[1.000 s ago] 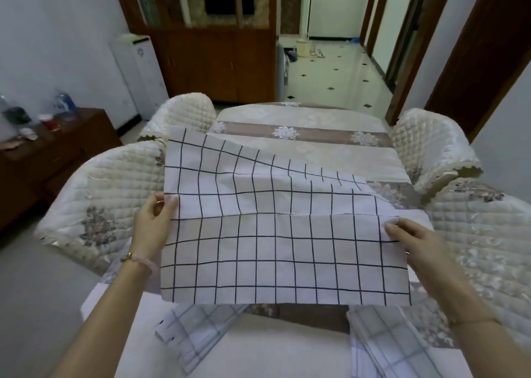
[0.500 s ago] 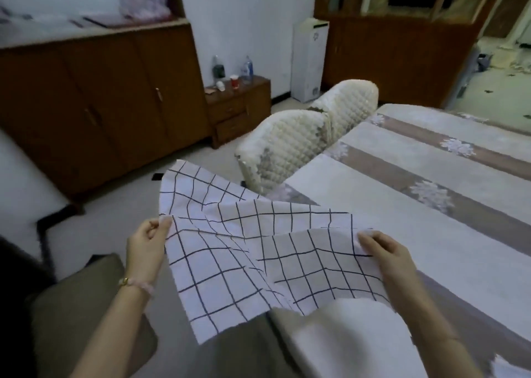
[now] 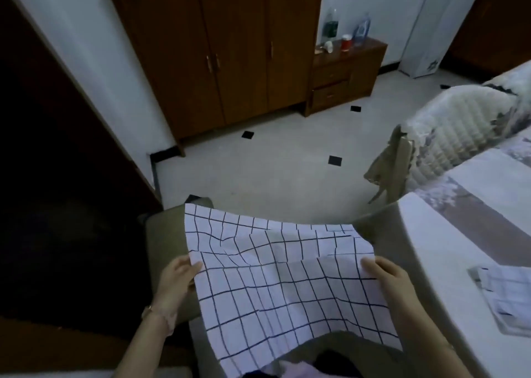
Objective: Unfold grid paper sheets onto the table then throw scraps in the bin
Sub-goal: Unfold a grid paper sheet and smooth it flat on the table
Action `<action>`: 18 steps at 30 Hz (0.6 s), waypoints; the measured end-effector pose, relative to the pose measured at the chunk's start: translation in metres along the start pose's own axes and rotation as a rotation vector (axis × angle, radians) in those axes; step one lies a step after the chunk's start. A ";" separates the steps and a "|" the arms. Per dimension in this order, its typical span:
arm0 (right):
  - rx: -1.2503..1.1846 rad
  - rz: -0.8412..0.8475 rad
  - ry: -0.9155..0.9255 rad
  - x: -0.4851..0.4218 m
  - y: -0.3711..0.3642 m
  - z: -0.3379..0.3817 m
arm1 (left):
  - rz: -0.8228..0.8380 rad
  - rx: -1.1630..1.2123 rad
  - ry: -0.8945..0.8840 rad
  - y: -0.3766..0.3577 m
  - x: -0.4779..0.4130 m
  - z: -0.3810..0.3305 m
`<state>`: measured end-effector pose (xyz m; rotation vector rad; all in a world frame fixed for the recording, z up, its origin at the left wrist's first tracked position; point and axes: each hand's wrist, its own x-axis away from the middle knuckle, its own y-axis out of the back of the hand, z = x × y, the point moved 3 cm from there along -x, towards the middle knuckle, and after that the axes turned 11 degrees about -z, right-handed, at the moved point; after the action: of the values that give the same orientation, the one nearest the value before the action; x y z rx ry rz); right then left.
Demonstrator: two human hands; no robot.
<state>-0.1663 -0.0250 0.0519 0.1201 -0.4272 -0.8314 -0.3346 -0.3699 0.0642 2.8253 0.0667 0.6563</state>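
Note:
A white grid paper sheet (image 3: 281,285) with black lines hangs unfolded and rumpled in the air, left of the table (image 3: 448,262), over my lap. My left hand (image 3: 176,280) pinches its left edge. My right hand (image 3: 385,277) pinches its right edge. A folded grid paper piece (image 3: 505,294) lies on the table at the right. No bin can be made out.
A quilted chair (image 3: 459,130) stands at the table's left side. Brown cabinets (image 3: 230,55) line the far wall, with a low drawer unit (image 3: 344,73) carrying bottles and a red cup. An olive seat (image 3: 163,234) sits below the sheet. Dark area at left.
My view has swung further left, away from the table toward the cabinets. Both hands kept their hold and carried the sheet off the table side, now over my lap.

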 end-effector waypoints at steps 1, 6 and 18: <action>0.002 0.010 -0.014 -0.004 -0.013 0.003 | -0.008 0.011 0.008 0.006 -0.010 -0.002; 0.051 0.015 -0.037 -0.043 -0.066 0.039 | -0.050 0.033 0.006 0.011 -0.067 -0.033; 0.014 -0.071 -0.087 -0.236 -0.171 0.124 | -0.109 0.039 0.002 -0.073 -0.261 -0.152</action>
<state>-0.4755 0.0421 0.0428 0.1128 -0.5127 -0.9064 -0.6357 -0.2907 0.0671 2.8343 0.2346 0.6397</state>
